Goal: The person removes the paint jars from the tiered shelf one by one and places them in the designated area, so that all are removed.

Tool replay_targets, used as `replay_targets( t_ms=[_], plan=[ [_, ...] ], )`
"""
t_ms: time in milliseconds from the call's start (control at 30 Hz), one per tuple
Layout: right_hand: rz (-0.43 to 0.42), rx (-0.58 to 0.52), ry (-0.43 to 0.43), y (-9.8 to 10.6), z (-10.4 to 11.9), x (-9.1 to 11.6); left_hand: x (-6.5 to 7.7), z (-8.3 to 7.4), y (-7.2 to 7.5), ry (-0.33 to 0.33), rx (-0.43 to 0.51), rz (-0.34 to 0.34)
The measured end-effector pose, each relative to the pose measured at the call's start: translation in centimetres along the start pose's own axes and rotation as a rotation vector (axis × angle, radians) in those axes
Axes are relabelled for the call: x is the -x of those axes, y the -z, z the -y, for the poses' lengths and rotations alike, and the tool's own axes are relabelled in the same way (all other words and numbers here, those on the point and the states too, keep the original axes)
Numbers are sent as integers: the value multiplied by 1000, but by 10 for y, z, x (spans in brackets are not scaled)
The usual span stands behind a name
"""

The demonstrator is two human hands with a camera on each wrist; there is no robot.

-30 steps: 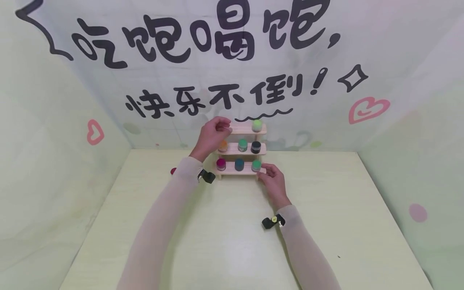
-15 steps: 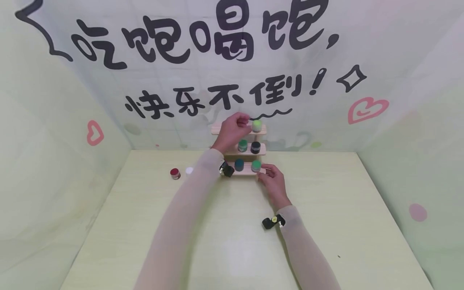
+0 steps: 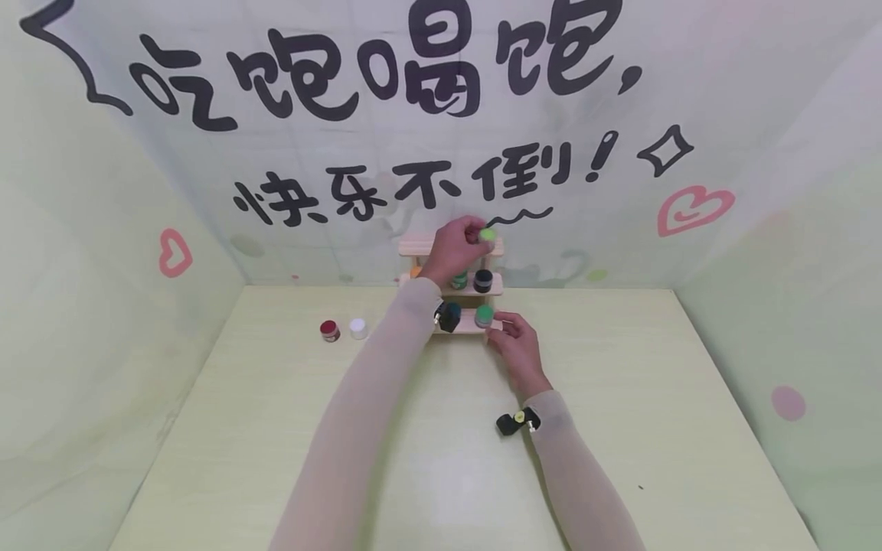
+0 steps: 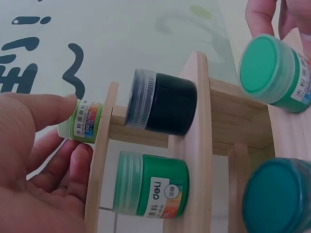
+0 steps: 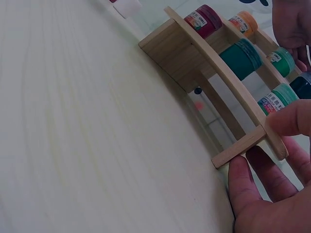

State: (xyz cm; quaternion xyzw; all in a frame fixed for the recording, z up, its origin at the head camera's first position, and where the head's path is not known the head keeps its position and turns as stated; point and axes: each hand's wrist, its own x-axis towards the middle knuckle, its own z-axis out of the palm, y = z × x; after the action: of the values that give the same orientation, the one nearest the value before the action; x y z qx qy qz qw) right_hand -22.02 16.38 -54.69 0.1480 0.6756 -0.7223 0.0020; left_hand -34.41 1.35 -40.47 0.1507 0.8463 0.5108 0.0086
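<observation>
A three-tier wooden rack (image 3: 415, 246) holds small paint jars. At the right end of its top tier, my left hand (image 3: 455, 249) pinches a lime-green paint jar (image 4: 88, 121) between thumb and fingers. My right hand (image 3: 520, 348) grips the rack's lower right end, its thumb beside a light-green jar (image 3: 485, 315). On the middle tier are an orange jar (image 5: 244, 23), a green jar (image 4: 153, 184) and a black jar (image 4: 163, 102). The bottom tier also bears a magenta jar (image 5: 204, 22), hidden by my left arm in the head view, and a teal jar (image 5: 241, 59).
Left of the rack, a dark red jar (image 3: 330, 330) and a white-lidded jar (image 3: 358, 329) stand on the pale wooden table (image 3: 441, 459). A white cloth backdrop (image 3: 310, 145) with black lettering rises close behind the rack.
My left hand has moved right along the top tier, from its left end to the lime-green jar, and now pinches it. The right hand has stayed at the rack's lower right end.
</observation>
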Motion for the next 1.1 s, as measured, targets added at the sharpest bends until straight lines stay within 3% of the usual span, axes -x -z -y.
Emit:
replay_targets(
  t_ms=[200,433,600,1100],
  plan=[
    [10,14,2,0,-1,-1,3,2,2,9,-9,-29],
    [19,37,-6,0,-1,-1,8,7,7,8,-18,-17],
    [8,52,7,1,-1,0,14,11,15,11,17,-25],
    [-10,91,29,0,0,1,48,25,49,128,128,-44]
  ],
)
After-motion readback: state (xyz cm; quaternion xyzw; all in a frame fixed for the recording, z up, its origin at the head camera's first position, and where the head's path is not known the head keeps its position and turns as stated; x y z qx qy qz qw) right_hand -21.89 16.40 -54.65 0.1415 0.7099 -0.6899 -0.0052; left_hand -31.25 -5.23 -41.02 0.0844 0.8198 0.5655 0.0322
